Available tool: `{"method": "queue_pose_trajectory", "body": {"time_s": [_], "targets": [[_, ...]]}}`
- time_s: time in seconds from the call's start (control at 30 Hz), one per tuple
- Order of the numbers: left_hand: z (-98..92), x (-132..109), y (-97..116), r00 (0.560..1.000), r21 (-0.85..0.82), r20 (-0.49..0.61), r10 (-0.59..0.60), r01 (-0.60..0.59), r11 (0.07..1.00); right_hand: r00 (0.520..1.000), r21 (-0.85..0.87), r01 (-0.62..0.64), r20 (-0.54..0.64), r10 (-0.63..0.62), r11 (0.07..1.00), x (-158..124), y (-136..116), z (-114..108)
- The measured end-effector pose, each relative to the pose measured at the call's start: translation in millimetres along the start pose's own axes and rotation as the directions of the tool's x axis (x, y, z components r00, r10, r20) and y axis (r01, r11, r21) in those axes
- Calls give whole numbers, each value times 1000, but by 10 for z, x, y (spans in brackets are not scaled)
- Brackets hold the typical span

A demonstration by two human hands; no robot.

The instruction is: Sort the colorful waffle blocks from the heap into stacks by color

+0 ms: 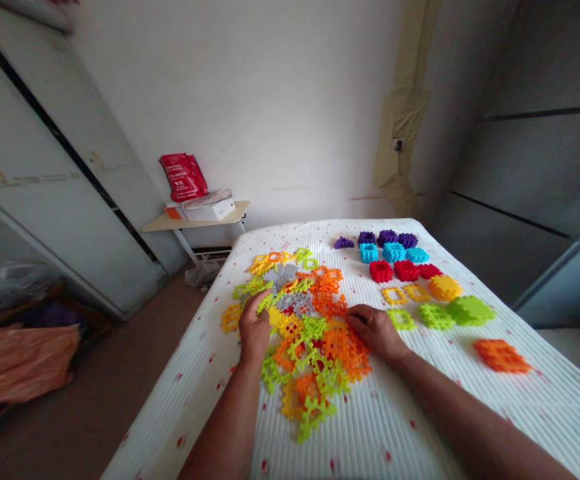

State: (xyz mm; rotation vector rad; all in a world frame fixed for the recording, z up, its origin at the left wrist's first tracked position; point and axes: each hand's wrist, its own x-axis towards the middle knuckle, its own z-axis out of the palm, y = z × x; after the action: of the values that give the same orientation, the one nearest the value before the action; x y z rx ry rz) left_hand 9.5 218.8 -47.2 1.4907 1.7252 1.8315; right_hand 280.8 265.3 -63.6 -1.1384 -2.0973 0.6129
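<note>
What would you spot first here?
A big heap of bright plastic waffle blocks fills the middle of the white quilted bedcover, with the left hand and right hand resting on it. To its right, pieces lie in neat colour rows. At the back, a red bag sits on a small table.

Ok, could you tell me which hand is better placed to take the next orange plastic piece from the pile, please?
Probably the right hand: it rests against the thick cluster of orange pieces, while the left hand is on the pile's other side, beside green pieces.
</note>
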Motion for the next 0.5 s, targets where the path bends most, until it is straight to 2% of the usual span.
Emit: {"method": "queue_pose_trajectory", "body": {"time_s": [0.07, 0.13, 0.23, 0.33, 0.5], "targets": [[-6, -6, 36, 990, 147, 59, 127, -135, 980, 1000, -1, 0, -1, 0, 1000, 1, -14, -4], [12, -22, 78, 972, 220, 131, 197, -222, 950, 1000, 3, -1, 1, 1, 1000, 3, -27, -7], [54, -51, 131, 959, 233, 166, 230, -265, 936, 1000, 2, -5, 2, 5, 1000, 3, -35, -9], [82, -67, 156, 972, 172, 134, 191, -212, 962, 1000, 3, 0, 1, 0, 1000, 1, -29, -5], [114, -89, 164, 995, 10, 99, -31, 31, 999, 1000, 24, -1, -10, 1, 1000, -1, -29, -1]]}}
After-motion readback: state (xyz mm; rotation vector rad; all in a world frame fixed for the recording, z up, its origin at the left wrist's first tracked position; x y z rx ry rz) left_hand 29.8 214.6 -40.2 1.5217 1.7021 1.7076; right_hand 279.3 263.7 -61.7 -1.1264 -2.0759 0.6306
